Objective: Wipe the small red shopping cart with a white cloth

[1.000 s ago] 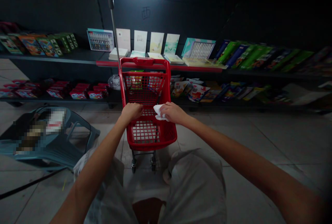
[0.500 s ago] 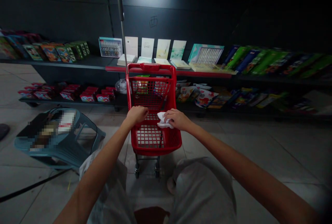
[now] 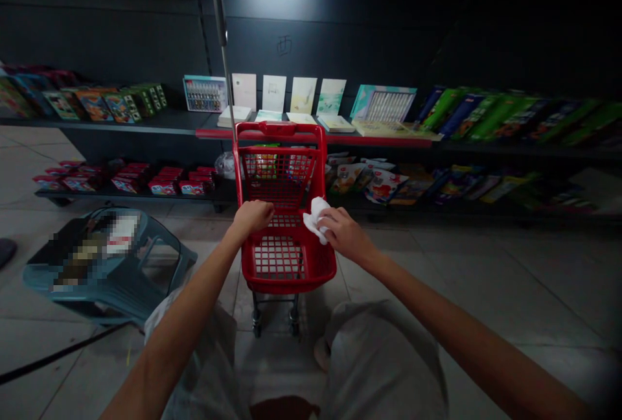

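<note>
In front of my knees stands a small red shopping cart (image 3: 247,253) with a plastic grid basket. My left hand (image 3: 253,217) is closed at the left rim of its basket; the fingertips curl inward and are partly hidden. A crumpled white cloth (image 3: 317,218) is pinched in my right hand (image 3: 343,231), over the basket's right side. I cannot tell whether the cloth touches the rim.
A dark shelf (image 3: 160,120) behind the cart carries books, marker sets and boxed goods. Bagged snacks (image 3: 383,183) lie on the lower level. To the left is a blue plastic stool (image 3: 146,290) with blurred items on top. A metal pole (image 3: 224,50) rises behind the cart.
My right hand has moved slightly right with the cloth, which is now lifted and turned more upright. My left hand has stayed at the cart's left rim. The view has tilted up slightly.
</note>
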Available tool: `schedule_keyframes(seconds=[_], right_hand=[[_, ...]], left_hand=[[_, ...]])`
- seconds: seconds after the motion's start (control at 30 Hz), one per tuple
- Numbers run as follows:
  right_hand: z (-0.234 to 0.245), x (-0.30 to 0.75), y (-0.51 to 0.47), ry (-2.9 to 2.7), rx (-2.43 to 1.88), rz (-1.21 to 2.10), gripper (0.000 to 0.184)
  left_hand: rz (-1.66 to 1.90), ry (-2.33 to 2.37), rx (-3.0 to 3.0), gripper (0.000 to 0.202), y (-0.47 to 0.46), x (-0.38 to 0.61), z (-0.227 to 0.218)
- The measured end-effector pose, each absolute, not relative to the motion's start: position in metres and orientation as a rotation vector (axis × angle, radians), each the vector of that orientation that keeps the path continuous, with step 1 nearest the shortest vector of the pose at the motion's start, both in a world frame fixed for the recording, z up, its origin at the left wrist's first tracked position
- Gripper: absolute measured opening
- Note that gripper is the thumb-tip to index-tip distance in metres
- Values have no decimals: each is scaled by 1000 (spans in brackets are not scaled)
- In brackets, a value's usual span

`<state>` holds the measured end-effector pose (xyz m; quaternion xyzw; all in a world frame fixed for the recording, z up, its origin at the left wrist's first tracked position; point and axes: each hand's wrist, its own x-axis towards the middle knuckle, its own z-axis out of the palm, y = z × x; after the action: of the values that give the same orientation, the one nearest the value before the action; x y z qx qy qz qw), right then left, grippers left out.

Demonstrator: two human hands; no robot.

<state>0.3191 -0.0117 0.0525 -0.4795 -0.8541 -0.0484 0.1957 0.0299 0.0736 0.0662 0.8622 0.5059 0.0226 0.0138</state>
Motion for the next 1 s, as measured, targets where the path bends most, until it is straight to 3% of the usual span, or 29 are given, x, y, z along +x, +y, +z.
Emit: schedule_keyframes(seconds=[0.3, 0.47, 0.6, 1.0], right_hand=[[34, 303, -25, -2290, -1415, -264, 20], [31, 299, -30, -2207, -1392, -272, 19], [30, 299, -31, -2156, -1368, -235, 21], [27, 285, -78, -2099, -1288, -117, 23]], left_hand=[[527, 1383, 2775, 30, 47, 30, 71], [377, 1218, 2786, 29, -36, 65, 47], [178, 1141, 2807, 46, -79, 89, 29], [158, 916, 2968, 42, -73, 73, 21]])
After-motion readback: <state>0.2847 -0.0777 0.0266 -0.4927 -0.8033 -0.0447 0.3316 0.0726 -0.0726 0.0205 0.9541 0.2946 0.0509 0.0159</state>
